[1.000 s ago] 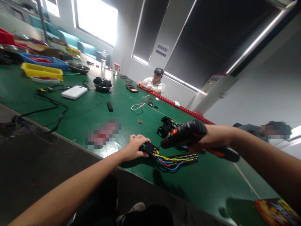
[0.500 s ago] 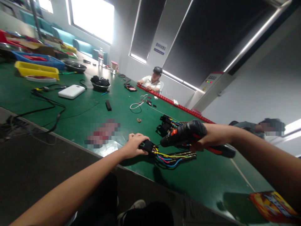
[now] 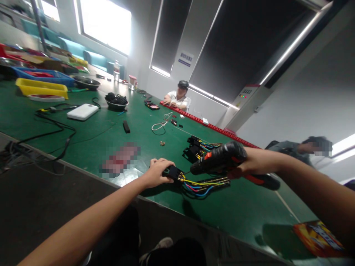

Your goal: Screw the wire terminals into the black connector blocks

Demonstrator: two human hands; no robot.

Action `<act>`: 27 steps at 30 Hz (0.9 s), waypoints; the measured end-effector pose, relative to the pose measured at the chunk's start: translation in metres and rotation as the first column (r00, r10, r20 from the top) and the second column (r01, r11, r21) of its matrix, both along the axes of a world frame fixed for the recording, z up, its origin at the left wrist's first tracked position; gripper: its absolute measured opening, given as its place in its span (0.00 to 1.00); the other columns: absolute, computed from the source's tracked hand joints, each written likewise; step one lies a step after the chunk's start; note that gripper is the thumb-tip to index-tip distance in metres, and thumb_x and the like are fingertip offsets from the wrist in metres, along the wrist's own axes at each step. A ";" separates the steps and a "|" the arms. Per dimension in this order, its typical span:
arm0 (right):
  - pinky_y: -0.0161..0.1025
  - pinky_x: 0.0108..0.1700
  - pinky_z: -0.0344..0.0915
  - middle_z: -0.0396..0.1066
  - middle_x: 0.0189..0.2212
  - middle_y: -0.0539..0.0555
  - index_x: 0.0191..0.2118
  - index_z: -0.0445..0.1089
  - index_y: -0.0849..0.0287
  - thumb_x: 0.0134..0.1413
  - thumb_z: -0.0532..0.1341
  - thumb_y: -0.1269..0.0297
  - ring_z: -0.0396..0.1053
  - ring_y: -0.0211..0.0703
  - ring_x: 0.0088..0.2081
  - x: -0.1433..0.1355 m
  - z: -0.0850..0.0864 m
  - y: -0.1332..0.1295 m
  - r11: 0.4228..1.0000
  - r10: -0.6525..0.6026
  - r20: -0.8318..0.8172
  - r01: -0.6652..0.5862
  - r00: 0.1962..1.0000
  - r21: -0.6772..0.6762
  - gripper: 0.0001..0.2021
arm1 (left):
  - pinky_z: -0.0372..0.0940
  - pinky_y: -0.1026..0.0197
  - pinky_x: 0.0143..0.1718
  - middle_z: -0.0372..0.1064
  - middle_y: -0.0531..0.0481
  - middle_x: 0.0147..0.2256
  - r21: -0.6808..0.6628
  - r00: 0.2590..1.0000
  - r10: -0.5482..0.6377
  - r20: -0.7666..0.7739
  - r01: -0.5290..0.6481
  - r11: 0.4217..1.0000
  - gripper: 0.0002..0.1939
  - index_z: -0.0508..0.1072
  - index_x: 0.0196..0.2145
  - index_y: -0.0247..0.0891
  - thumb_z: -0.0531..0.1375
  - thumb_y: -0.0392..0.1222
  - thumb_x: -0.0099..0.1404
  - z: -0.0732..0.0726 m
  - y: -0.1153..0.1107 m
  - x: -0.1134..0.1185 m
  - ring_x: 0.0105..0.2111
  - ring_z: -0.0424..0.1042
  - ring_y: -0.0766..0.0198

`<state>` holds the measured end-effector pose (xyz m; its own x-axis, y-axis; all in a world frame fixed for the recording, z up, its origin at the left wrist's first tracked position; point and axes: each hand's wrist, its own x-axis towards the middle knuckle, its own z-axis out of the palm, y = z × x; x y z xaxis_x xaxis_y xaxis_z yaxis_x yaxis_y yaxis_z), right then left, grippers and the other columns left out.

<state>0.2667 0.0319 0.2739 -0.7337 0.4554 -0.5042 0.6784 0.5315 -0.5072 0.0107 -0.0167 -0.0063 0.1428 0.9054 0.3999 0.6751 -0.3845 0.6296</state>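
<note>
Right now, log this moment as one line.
left hand: holding black block | right hand: gripping power drill | bit: pointed at block's wired end

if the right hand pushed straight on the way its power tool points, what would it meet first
Most likely the wired end of the black block held by the left hand; the thin bit of the power tool in the right hand sits close, perhaps touching.

The left hand (image 3: 159, 173) hides part of the black block (image 3: 173, 172), and whether the driver bit (image 3: 188, 172) touches it is too small to tell. The power driver (image 3: 217, 159) hides part of the right hand (image 3: 246, 162), and the right forearm (image 3: 307, 177), cut off at the right edge, covers part of a packet (image 3: 316, 238). Pixelation blurs a flat item (image 3: 119, 159) at left; brass-coloured pieces (image 3: 162, 143) are too small to identify.
</note>
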 end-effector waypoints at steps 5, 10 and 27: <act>0.41 0.47 0.70 0.71 0.56 0.53 0.61 0.67 0.49 0.48 0.69 0.64 0.73 0.49 0.47 0.001 -0.007 -0.006 1.000 -0.007 -0.019 0.007 1.000 -0.001 0.31 | 0.47 0.52 0.48 0.73 0.51 0.49 0.003 1.000 -0.004 0.005 0.004 1.000 0.24 0.70 0.49 0.48 0.69 0.48 0.55 -0.002 0.001 0.000 0.52 0.66 0.51; 0.43 0.51 0.69 0.77 0.44 0.50 0.56 0.72 0.50 0.49 0.67 0.67 0.73 0.49 0.48 0.000 -0.016 -0.009 0.996 -0.030 -0.075 0.023 0.997 -0.091 0.26 | 0.47 0.52 0.49 0.73 0.52 0.48 -0.002 1.000 -0.001 0.003 0.001 1.000 0.24 0.70 0.48 0.48 0.69 0.47 0.55 -0.001 0.000 -0.001 0.51 0.66 0.52; 0.45 0.57 0.65 0.75 0.50 0.50 0.60 0.68 0.51 0.49 0.69 0.64 0.71 0.49 0.50 0.014 -0.040 -0.018 0.982 0.142 -0.129 -0.123 0.981 0.141 0.30 | 0.48 0.50 0.51 0.73 0.50 0.49 -0.050 1.000 -0.007 -0.010 0.006 0.999 0.22 0.70 0.48 0.46 0.68 0.46 0.55 0.006 -0.002 0.000 0.52 0.65 0.50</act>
<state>0.2804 0.0139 0.2337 -0.8504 0.4049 -0.3360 0.5257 0.6803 -0.5107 0.0103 -0.0182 -0.0006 0.1528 0.9231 0.3528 0.6791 -0.3575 0.6411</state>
